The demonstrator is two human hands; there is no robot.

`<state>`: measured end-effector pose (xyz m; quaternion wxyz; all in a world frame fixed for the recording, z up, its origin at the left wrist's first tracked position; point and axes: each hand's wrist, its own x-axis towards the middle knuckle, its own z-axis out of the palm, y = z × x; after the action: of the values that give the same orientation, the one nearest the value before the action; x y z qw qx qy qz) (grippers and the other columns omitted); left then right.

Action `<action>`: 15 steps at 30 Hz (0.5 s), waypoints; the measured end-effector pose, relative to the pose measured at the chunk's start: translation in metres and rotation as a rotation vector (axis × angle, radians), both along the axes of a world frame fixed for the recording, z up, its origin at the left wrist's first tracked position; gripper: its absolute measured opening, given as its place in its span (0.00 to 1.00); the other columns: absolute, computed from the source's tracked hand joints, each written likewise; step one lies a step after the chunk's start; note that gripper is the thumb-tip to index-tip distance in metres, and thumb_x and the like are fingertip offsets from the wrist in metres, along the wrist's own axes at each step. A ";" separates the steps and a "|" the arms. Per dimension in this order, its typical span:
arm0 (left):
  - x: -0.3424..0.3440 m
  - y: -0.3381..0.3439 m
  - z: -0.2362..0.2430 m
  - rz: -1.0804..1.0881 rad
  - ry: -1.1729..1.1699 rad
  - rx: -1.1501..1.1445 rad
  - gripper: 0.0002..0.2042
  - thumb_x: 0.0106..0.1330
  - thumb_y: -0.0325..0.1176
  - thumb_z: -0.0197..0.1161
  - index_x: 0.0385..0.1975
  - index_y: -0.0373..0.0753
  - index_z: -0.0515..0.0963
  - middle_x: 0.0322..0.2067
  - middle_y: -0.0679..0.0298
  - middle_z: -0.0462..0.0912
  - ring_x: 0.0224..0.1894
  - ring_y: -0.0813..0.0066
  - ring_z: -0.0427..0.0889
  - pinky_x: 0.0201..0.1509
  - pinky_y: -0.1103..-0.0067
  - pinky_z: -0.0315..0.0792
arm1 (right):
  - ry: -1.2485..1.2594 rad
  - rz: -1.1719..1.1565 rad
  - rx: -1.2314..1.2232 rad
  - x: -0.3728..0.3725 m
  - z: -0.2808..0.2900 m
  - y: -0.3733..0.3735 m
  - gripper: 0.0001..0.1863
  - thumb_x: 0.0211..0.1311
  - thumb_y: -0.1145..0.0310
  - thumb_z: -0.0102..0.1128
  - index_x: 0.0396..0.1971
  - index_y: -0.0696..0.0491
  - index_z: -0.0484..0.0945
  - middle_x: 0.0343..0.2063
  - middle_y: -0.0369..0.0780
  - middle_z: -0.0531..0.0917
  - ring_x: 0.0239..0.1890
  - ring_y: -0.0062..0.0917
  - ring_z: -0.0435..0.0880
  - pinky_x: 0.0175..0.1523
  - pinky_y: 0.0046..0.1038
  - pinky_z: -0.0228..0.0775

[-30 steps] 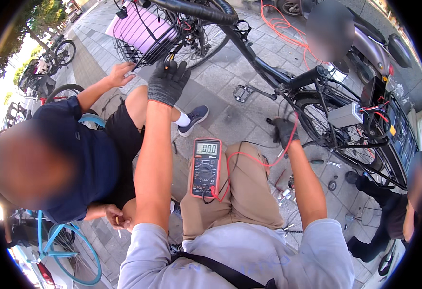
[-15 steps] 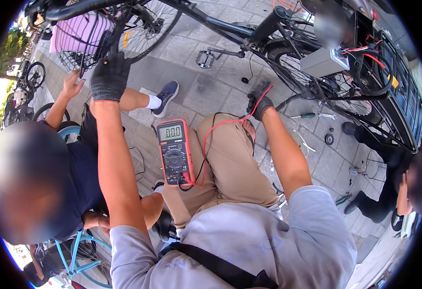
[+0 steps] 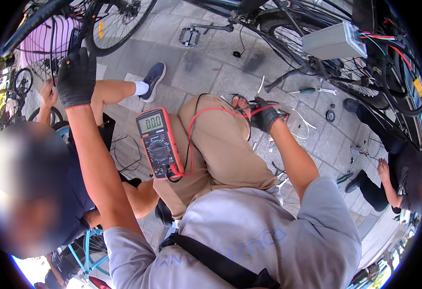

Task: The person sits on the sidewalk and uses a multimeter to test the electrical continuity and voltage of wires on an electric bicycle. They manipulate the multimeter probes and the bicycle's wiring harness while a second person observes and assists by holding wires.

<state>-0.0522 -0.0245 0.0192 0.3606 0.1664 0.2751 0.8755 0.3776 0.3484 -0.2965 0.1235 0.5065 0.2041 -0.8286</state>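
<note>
- Multimeter (image 3: 160, 144): face up on the left leg of the tan trousers (image 3: 232, 156); probably light and stiff, its display fragile. I would hold it by the red side edges.
- Red lead (image 3: 211, 110): soft and pliant, I judge; best taken near its end.
- Right grip (image 3: 265, 115): closed around the red lead.
- Left grip (image 3: 77, 77): beside the basket (image 3: 42, 45); whether clamped, I cannot tell.
- Beyond: screwdriver (image 3: 308, 90) on the paving (image 3: 206, 72).

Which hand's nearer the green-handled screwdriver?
Right. The right hand is to the left of the green-handled screwdriver and slightly lower in the picture, not touching it; the left hand is much farther left.
</note>
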 end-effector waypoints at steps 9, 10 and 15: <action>0.002 0.008 0.014 0.091 -0.030 -0.014 0.12 0.65 0.38 0.62 0.41 0.38 0.81 0.44 0.60 0.86 0.59 0.54 0.79 0.68 0.51 0.66 | 0.504 0.131 0.631 -0.022 0.176 -0.010 0.19 0.67 0.52 0.63 0.44 0.54 0.83 0.26 0.35 0.82 0.24 0.20 0.80 0.29 0.24 0.72; 0.001 0.003 0.014 0.080 -0.016 -0.006 0.11 0.66 0.38 0.60 0.42 0.38 0.80 0.45 0.60 0.86 0.59 0.54 0.79 0.68 0.52 0.66 | 0.538 0.265 0.802 -0.033 0.218 -0.030 0.18 0.68 0.55 0.63 0.43 0.56 0.83 0.30 0.37 0.85 0.29 0.22 0.82 0.33 0.26 0.74; -0.030 -0.025 0.010 -0.045 -0.108 -0.006 0.15 0.70 0.36 0.50 0.50 0.35 0.76 0.50 0.59 0.83 0.57 0.57 0.79 0.68 0.60 0.67 | 0.804 0.947 1.344 -0.063 0.285 -0.125 0.16 0.62 0.56 0.61 0.35 0.55 0.82 0.26 0.46 0.84 0.29 0.38 0.84 0.40 0.34 0.75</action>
<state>-0.0824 -0.0499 0.0295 0.3949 0.1238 0.2538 0.8742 0.3143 0.2237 -0.0115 0.0492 0.0087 0.8574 -0.5122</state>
